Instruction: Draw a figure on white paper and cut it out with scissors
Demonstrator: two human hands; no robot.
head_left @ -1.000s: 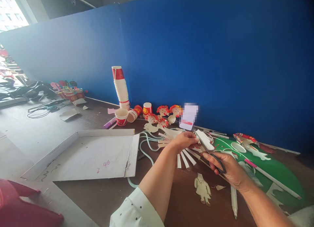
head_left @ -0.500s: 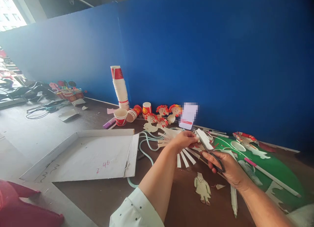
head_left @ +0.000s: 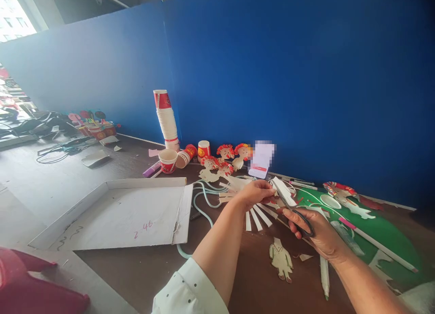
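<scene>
One blue partition point(head_left: 292, 78) backs a dark brown tabletop point(head_left: 136, 273); a bright window point(head_left: 15, 17) stands at upper left. A green mat point(head_left: 390, 230) covers part of the right side. Right of centre, above the tabletop, the right hand point(head_left: 317, 232) has its fingers clamped on the black-handled scissors point(head_left: 308, 223), blades directed toward the left hand point(head_left: 260, 192). Left thumb and fingertips are pinched together on a small pale piece point(head_left: 274, 192), just beside the blades; the fingers hide most of it. Contact between the blades and the neighbouring white paper point(head_left: 285, 192) cannot be determined.

The left hand and forearm partly cover a fan of narrow paper strips point(head_left: 257, 218). A smooth red object point(head_left: 37, 282) is cut off at lower left. Pixelation obscures the upright item point(head_left: 261, 155) near the partition. The shallow cardboard tray point(head_left: 132, 214) bears handwritten marks. Nested paper cups point(head_left: 166, 123) form a leaning, ribbed column; the paper figure point(head_left: 281, 259) lies flat.
</scene>
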